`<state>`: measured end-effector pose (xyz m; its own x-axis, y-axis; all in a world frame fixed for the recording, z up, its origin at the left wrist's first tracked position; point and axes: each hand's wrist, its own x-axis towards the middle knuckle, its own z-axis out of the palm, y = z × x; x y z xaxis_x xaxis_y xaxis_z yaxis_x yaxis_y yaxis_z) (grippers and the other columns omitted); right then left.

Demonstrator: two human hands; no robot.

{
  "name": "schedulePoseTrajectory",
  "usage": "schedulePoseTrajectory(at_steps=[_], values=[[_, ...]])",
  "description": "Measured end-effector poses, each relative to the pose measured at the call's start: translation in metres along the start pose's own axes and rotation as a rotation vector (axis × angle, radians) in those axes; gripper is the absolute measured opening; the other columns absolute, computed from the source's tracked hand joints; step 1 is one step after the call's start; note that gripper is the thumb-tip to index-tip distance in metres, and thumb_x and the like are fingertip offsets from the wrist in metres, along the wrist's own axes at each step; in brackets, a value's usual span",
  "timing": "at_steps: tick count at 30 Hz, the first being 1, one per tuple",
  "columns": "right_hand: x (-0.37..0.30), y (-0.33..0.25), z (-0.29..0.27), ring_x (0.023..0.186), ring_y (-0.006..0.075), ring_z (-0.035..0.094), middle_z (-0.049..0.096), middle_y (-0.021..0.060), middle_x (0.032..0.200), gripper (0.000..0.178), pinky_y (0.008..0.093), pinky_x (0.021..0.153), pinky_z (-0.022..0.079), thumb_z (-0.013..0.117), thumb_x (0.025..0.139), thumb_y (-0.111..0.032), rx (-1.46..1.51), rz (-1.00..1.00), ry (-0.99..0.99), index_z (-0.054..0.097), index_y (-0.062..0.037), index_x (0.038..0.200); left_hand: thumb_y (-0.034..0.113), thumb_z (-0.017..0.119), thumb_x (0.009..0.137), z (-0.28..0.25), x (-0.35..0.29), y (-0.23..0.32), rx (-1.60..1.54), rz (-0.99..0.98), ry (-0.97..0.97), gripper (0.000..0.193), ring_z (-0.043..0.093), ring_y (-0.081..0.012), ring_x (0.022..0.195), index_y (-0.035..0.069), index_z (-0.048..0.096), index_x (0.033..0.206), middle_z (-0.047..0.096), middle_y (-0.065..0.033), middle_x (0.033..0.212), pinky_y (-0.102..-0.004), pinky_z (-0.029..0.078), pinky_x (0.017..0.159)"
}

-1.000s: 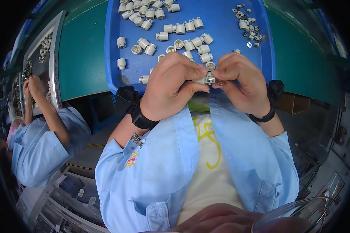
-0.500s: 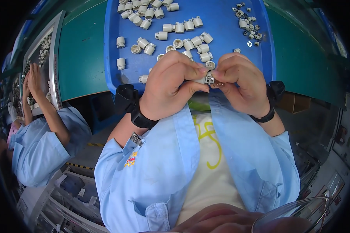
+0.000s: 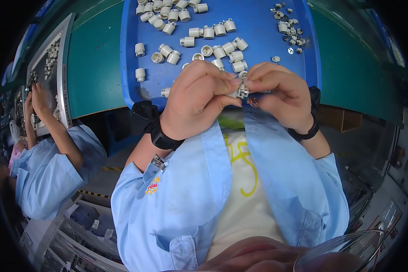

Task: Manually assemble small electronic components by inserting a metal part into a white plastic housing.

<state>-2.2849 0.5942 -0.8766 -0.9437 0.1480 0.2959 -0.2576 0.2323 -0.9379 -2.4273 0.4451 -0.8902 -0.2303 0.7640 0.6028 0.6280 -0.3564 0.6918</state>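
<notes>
I see the left hand pinching a white socket between thumb and fingertips, its other fingers curled in. The right hand meets it from the other side: the forefinger touches the metal end, while the thumb sits lower with a gap between them, so I cannot tell whether it grips. A small coppery piece shows beside that thumb.

Most of the socket's body is covered from me by the left fingers, and the right hand's lower fingers are folded out of my sight. I can't make out the coppery piece's shape.

The socket's long axis runs roughly left to right, metal end toward the right hand. It is held above the near edge of a blue tray.

Beyond the hands, I have loose white sockets lying at mixed angles, and small metal parts heaped at the tray's far right. The green surface carries the tray; off to the left, a co-worker's hands are over a metal-edged tray.
</notes>
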Motion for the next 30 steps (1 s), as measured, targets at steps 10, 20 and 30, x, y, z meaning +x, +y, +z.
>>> schedulePoseTrajectory(at_steps=[10, 20, 30], values=[[-0.004, 0.002, 0.009, 0.088, 0.013, 0.047, 0.048, 0.0052, 0.091, 0.023, 0.0252, 0.077, 0.039, 0.061, 0.082, -0.017, 0.477, 0.345, -0.013, 0.046, -0.0028, 0.092, 0.009, 0.075, 0.057, 0.006, -0.001, 0.003, 0.022, 0.058, -0.039, 0.028, 0.054, -0.0216, 0.07, 0.002, 0.057, 0.077, 0.055, -0.0074, 0.08, -0.0293, 0.044, 0.061], [-0.008, 0.006, 0.011, 0.086, 0.0098, 0.047, 0.049, 0.003, 0.09, 0.025, 0.0229, 0.076, 0.039, 0.061, 0.082, -0.021, 0.509, 0.386, -0.13, 0.044, -0.0051, 0.091, 0.008, 0.075, 0.05, 0.004, -0.004, 0.004, 0.063, 0.151, -0.109, 0.033, 0.052, -0.0208, 0.065, 0.003, 0.056, 0.076, 0.055, -0.0055, 0.076, -0.0286, 0.041, 0.056], [-0.003, 0.002, 0.013, 0.083, 0.0076, 0.046, 0.049, 0.0022, 0.09, 0.028, 0.0204, 0.074, 0.038, 0.062, 0.081, -0.024, 0.548, 0.469, -0.182, 0.043, -0.0059, 0.09, 0.006, 0.075, 0.049, -0.001, -0.006, 0.005, 0.077, 0.158, -0.188, 0.032, 0.052, -0.0212, 0.066, 0.003, 0.055, 0.075, 0.057, -0.0063, 0.079, -0.029, 0.041, 0.056]])
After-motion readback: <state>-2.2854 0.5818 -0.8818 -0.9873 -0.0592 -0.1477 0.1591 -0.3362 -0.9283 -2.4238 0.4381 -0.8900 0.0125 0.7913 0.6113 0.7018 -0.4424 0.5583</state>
